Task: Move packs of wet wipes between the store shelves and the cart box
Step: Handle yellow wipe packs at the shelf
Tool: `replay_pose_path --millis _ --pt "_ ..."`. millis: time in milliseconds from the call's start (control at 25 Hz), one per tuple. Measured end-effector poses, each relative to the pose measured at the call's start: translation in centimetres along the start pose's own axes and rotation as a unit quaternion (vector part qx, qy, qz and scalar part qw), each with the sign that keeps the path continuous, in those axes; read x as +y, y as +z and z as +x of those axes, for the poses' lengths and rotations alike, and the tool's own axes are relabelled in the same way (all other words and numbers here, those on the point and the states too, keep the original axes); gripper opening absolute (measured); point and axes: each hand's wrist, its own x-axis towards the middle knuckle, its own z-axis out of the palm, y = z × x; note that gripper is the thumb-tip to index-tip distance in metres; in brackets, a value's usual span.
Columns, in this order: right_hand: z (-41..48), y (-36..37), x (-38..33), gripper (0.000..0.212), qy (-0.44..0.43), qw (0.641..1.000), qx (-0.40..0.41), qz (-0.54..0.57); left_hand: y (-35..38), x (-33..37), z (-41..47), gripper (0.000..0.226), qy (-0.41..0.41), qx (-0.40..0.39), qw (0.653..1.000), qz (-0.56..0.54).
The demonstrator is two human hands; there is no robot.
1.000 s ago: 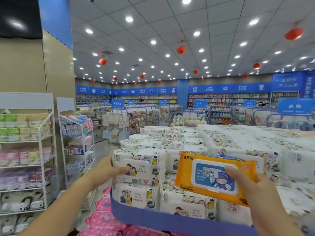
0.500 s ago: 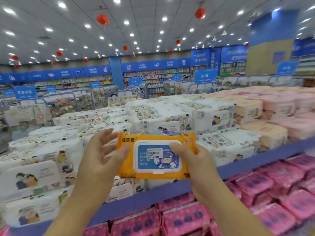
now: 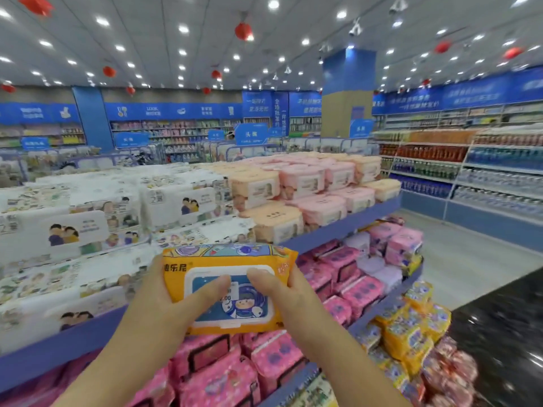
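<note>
Since half a second earlier the left hand [image 3: 164,306] had closed on the orange pack [image 3: 229,289], its thumb now on the lid beside the right thumb, and the view had swung rightward along the shelves. Both hands clamped the one pack between them, the left hand at its 9 o'clock end and the right hand [image 3: 293,301] at its 3 o'clock end, fingers wrapped behind. The pack was held level in the air at the frame's 6 o'clock, in front of the upper shelf [image 3: 58,345] rim. It was a soft orange wrapper with a white-framed blue flip lid showing a cartoon astronaut; a price sticker sat partly under the left thumb.

Counted: one pack in hand and two hands. The shelved packs were too many and too blurred to count.

Below the pack, at 5 o'clock, magenta packs [image 3: 352,277] crowded the lower shelf [image 3: 390,292]; yellow packs [image 3: 411,333] lay at 4 o'clock near its corner. At 10 o'clock white packs [image 3: 88,227] were stacked on the upper shelf, with peach packs [image 3: 264,189] at 12 and pink tubs [image 3: 317,177] at 1 o'clock.

A dark glossy surface [image 3: 505,333] filled the 4 o'clock edge; I could not tell what it was. Beyond the shelf corner, at 2 o'clock, bare aisle floor [image 3: 470,259] ran to the drinks racks [image 3: 484,160].
</note>
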Motion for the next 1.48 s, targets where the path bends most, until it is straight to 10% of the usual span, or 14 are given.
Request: replay_pose_path --millis 400,840,1040,1280,1480 --pt "-8.8 -26.0 0.8 0.048 0.08 0.982 0.104 -0.134 26.5 -5.0 -2.0 0.058 -0.082 -0.091 0.987 -0.107" --pt "-6.7 -41.4 15.7 0.048 0.251 0.955 0.101 -0.123 38.4 -22.5 2.7 0.061 -0.232 -0.244 0.941 -0.036" --pt "-7.5 -45.9 25.7 0.09 0.382 0.92 0.052 -0.068 42.4 -30.3 0.1 0.101 -0.363 -0.235 0.9 0.05" --pt "-5.2 -49.7 32.8 0.059 0.474 0.869 0.028 -0.136 46.5 -36.3 0.0 0.1 -0.405 -0.137 0.893 0.14" --pt "0.5 -54.2 36.7 0.103 0.463 0.848 -0.09 -0.243 51.9 -41.4 2.1 0.078 -0.429 -0.057 0.889 0.152"
